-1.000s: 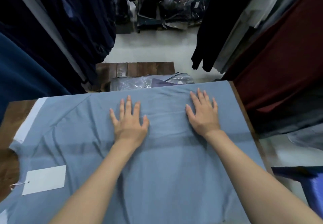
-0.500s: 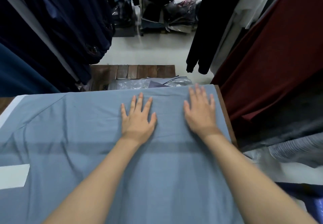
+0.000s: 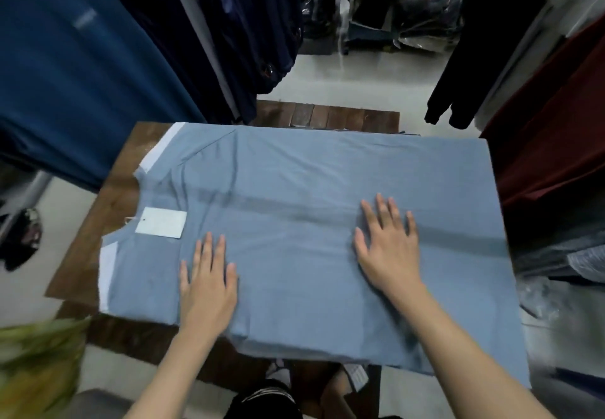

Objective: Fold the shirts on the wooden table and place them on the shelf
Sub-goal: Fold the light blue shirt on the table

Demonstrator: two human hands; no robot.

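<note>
1. Now, the blue shirt (image 3: 311,183) lies spread flat over the wooden counter (image 3: 111,196). Its neck opening sits at the white tag (image 3: 161,222), and its hem end lies farthest from that tag.
2. Your left hand (image 3: 208,282) rests palm down on the shirt, just beside the tag and nearer to you. Its fingers are straight and its grip is released, holding nothing.
3. Your right hand (image 3: 389,248) lies flat on the shirt well away from the tag, toward the hem. Its fingers are spread and its grip is likewise released.
4. The flat palms are probably there to press the cloth smooth and keep it square on the counter, so the coming fold lands evenly.
5. A darker crease runs along the shirt from near the tag toward the hem, passing under your right hand. It may serve as a fold line.
6. White trim (image 3: 108,274) shows along the shirt's edge on both sides of the tag.
7. Hanging garments (image 3: 82,75) crowd the space beyond the tag. No shelf can be made out, so the folding looks early and the placing is not yet begun.
</note>
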